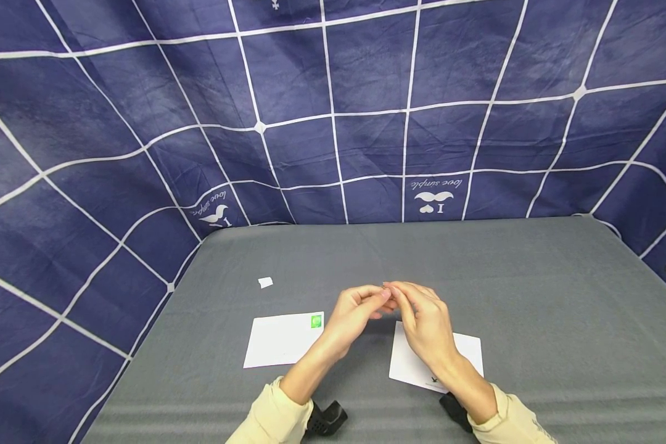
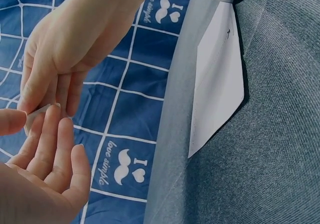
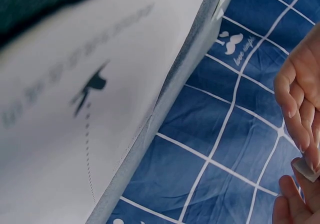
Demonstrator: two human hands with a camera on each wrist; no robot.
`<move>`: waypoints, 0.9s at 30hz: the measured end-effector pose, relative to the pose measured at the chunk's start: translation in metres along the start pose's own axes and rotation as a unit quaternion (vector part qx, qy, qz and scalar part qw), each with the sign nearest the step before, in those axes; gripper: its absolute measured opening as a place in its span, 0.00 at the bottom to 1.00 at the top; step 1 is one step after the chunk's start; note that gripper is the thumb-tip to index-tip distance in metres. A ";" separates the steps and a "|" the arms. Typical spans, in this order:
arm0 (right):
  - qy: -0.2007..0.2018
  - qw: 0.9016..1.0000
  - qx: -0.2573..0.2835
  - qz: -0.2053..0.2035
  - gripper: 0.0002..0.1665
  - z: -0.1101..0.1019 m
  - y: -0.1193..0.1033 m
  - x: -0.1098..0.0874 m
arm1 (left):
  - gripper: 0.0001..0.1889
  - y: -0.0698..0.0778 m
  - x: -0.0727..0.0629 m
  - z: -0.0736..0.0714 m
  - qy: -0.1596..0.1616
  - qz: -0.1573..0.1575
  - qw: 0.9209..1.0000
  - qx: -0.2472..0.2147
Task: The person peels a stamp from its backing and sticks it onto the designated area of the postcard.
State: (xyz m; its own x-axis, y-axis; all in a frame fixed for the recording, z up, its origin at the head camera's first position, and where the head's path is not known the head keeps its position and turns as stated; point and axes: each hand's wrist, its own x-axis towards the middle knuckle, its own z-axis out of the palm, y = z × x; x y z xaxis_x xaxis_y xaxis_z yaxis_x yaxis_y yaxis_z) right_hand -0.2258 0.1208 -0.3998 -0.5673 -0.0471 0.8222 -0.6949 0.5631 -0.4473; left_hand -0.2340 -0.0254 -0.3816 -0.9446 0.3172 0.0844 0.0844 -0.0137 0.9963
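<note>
Left of the stamped envelope [image 1: 283,340], a hand could cross grey cloth [image 1: 560,296] as far as the blue curtain [image 1: 89,225]; beyond the envelope, 1 paper scrap [image 1: 265,282] lies low. To its right, the left hand [image 1: 355,311] and right hand [image 1: 427,314] bar the way over to the white card [image 1: 409,364]; well right, cloth offers wide passage.

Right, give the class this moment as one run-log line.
left hand: pinching small white piece; right hand: same; green-stamped envelope: on gray table; white scrap: beyond envelope; printed white card: below right hand

The head view is bright, wrist views dimmer, the right's lettering [image 3: 91,46] blurred.
</note>
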 end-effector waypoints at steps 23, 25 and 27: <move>-0.007 1.000 0.010 -0.028 0.18 -0.001 0.003 0.000 | 0.14 0.003 -0.002 -0.002 0.002 -0.004 1.000 0.010; -0.019 0.999 0.009 -0.026 0.19 -0.003 0.003 0.000 | 0.13 0.003 -0.002 -0.002 0.002 -0.007 1.000 0.017; -0.030 0.999 0.005 -0.034 0.20 -0.004 0.004 0.001 | 0.13 0.003 -0.002 -0.003 0.004 -0.006 1.000 0.024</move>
State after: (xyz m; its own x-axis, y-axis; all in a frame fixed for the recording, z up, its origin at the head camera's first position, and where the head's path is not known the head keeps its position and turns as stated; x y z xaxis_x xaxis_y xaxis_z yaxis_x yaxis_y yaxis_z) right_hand -0.2275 0.1267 -0.3999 -0.5439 -0.1334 0.8285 -0.7370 0.5480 -0.3956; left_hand -0.2330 -0.0285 -0.3787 -0.9478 0.3103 0.0729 0.0880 0.0349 0.9955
